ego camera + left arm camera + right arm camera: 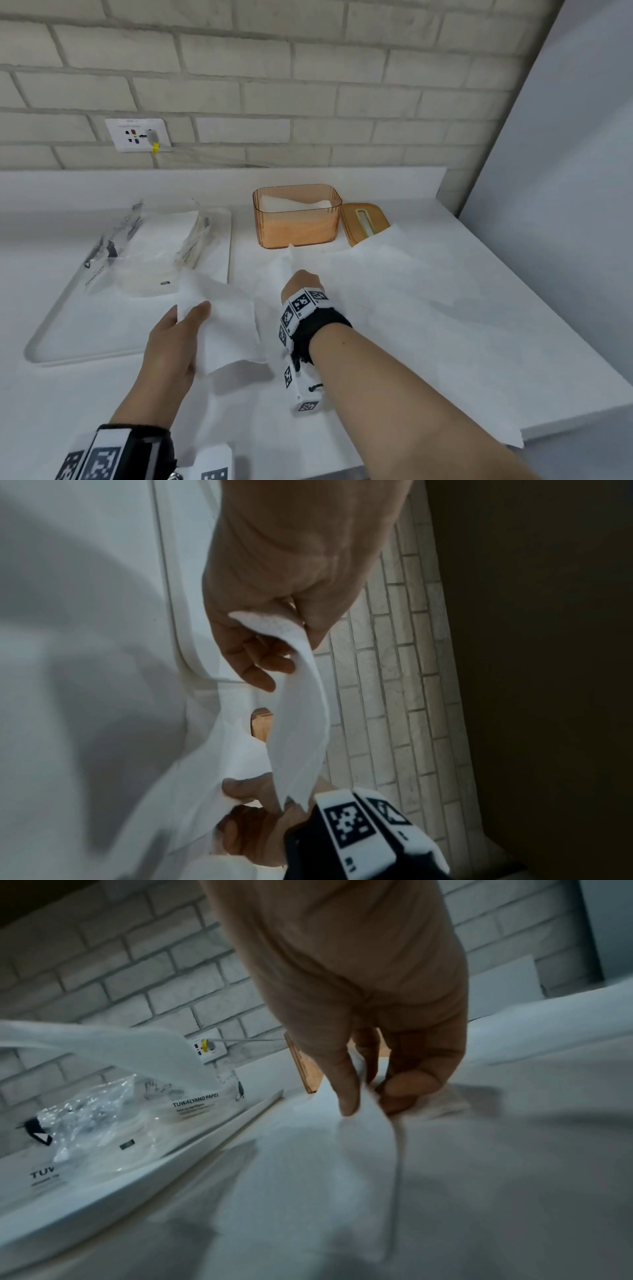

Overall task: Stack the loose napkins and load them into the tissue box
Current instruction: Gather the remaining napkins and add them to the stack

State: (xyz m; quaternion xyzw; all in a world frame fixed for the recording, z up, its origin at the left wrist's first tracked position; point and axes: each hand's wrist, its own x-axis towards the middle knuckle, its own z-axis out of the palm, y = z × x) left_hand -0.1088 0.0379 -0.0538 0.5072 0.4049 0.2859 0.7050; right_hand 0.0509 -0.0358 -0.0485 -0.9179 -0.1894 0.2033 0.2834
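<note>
A white napkin (222, 325) is stretched in the air over the counter between both hands. My left hand (178, 339) pinches its near left edge between thumb and fingers (253, 653). My right hand (301, 284) pinches the far edge of the napkin (359, 1139) with fingers pointing down (346, 1091). The orange translucent tissue box (296, 219) stands open behind, with white napkins inside. Its wooden lid (363, 222) with a slot lies to the right of it. A large white sheet (411, 308) is spread on the counter at the right.
A white tray (44, 346) at the left carries a torn clear plastic wrapper (144, 246) with some napkins in it. A brick wall with a socket (137, 135) runs behind the counter. A grey panel (565, 171) stands at the right.
</note>
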